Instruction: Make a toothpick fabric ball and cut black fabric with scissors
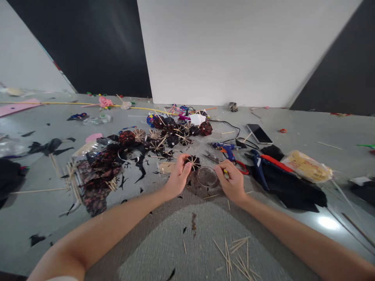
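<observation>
My left hand (pixel 179 177) is closed around a small dark fabric piece with thin wooden sticks fanned out like umbrella ribs (pixel 193 163). To its right, a clear round ring (pixel 207 186), perhaps a tape roll or shallow dish, is over the grey floor. My right hand (pixel 232 180) has its fingers curled, with the fingertips pinched at the ring's right rim. A bit of yellow shows by those fingers, too small to name. Just beyond my hands lie pliers (pixel 211 158), a blue and orange glue gun (pixel 228 151) and a red handle loop (pixel 243 168).
Several finished stick-ribbed pieces (pixel 168 130) are heaped ahead. Dark patterned fabric (pixel 95 187) and stick bundles (pixel 74 181) lie left. A phone (pixel 259 134), black cloth (pixel 293 191) and a yellow packet (pixel 307 166) are right. Loose sticks (pixel 238 259) lie near me; a white wall panel (pixel 228 50) stands behind.
</observation>
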